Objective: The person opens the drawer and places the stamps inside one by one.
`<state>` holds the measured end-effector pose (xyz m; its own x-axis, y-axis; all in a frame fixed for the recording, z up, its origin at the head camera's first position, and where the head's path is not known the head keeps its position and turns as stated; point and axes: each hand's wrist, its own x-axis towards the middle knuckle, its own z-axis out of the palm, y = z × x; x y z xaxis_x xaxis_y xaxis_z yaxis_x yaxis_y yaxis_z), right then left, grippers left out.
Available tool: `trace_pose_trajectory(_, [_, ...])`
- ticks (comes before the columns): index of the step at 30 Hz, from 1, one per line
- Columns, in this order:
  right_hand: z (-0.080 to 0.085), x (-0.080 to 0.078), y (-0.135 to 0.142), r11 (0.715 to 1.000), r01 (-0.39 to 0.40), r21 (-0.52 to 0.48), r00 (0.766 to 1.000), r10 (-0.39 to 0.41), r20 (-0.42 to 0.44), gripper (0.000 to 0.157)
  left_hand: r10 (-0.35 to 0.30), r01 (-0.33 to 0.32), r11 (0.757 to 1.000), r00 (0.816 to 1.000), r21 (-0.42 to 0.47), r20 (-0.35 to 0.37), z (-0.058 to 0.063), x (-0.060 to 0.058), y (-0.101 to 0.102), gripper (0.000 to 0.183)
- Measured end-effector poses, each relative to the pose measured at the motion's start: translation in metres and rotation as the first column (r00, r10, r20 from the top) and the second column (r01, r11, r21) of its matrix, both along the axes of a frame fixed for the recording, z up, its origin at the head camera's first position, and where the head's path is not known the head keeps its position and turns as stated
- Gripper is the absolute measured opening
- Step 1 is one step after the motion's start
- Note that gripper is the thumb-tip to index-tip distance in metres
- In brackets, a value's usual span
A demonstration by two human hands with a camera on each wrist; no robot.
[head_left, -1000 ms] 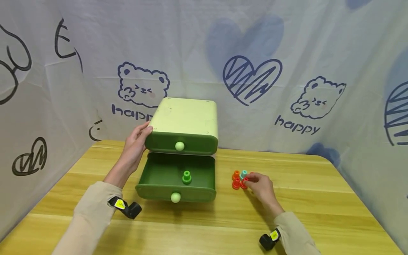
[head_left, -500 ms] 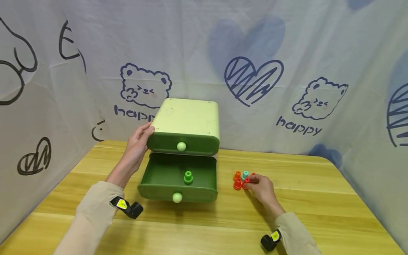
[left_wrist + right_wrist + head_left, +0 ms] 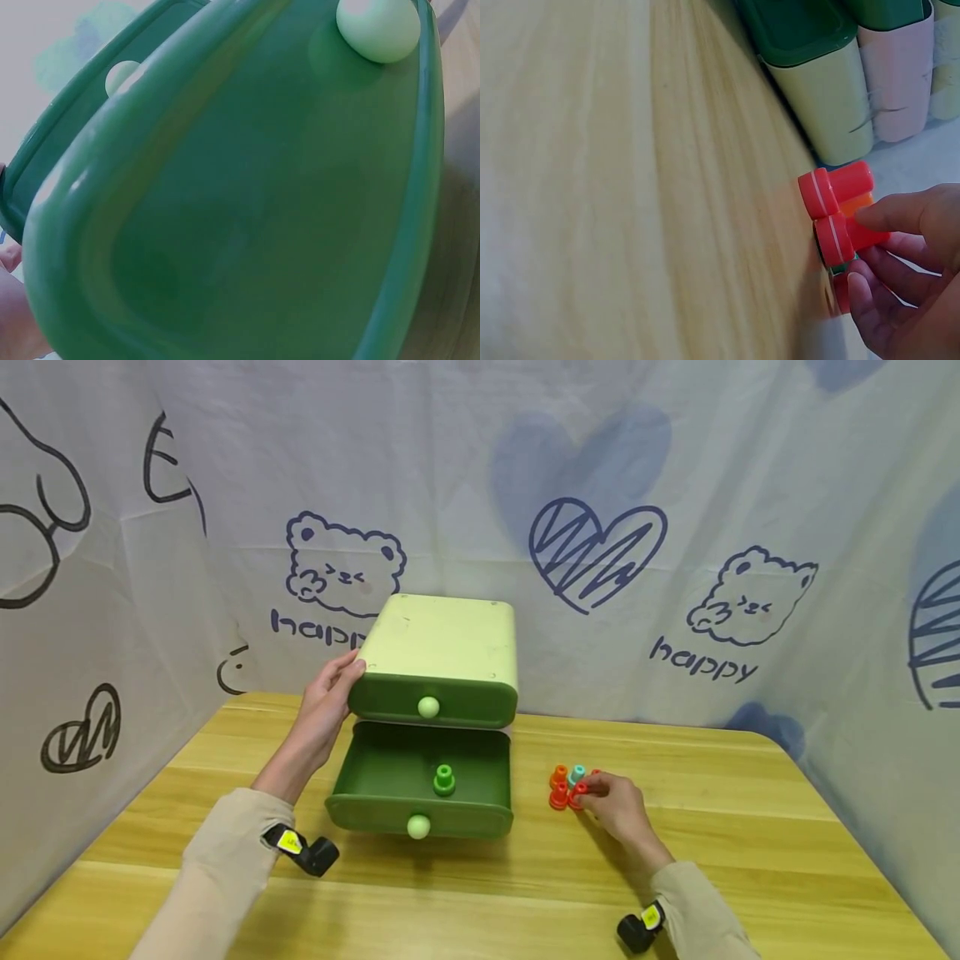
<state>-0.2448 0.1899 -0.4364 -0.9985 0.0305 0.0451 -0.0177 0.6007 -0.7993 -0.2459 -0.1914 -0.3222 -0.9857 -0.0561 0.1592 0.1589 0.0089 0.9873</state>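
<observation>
My left hand (image 3: 322,708) rests against the left side of a small two-drawer cabinet (image 3: 442,639), thumb at its front corner. The lower drawer (image 3: 375,812) is pulled out, and a green stepped peg (image 3: 444,782) stands inside. To the right, my right hand (image 3: 618,806) pinches a red stepped peg (image 3: 836,238) between thumb and fingers, down at the table. Beside it stand another red peg (image 3: 817,193), an orange peg (image 3: 558,775) and a light blue peg (image 3: 577,774). One more red peg (image 3: 596,772) is mostly hidden behind my fingers.
The upper drawer (image 3: 390,697) is closed, with a round pale knob (image 3: 428,707). Everything stands on a wooden table (image 3: 720,827). A printed cloth (image 3: 465,468) hangs behind and along both sides.
The whole head view has shifted slightly. My hands, the cabinet and the pegs keep practically the same places relative to each other.
</observation>
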Motion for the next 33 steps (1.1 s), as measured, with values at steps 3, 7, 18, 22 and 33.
trace_pose_trajectory(3, [0.002,0.0,0.0,1.0,-0.006,-0.006,1.0,0.006,0.005,0.018,0.003,-0.003,1.0,1.0,0.0,0.001,0.0,0.0,0.0,0.065])
trace_pose_trajectory(7, [0.007,0.0,0.001,1.0,-0.022,0.017,1.0,0.022,-0.02,0.017,0.003,-0.003,1.0,1.0,0.006,-0.001,0.0,-0.001,0.001,0.065])
trace_pose_trajectory(18, [0.019,0.0,0.004,0.993,-0.06,0.1,0.992,0.07,-0.103,0.017,-0.001,0.001,1.0,1.0,0.0,-0.006,-0.001,-0.001,0.001,0.065])
trace_pose_trajectory(22, [0.023,0.001,0.002,0.992,-0.072,0.105,0.99,0.084,-0.115,0.018,-0.001,0.001,1.0,1.0,0.003,-0.004,-0.001,-0.001,0.001,0.065])
trace_pose_trajectory(33, [0.033,0.004,-0.002,0.984,-0.121,0.128,0.975,0.142,-0.172,0.017,0.0,0.0,1.0,1.0,0.001,-0.005,-0.001,0.0,0.001,0.065])
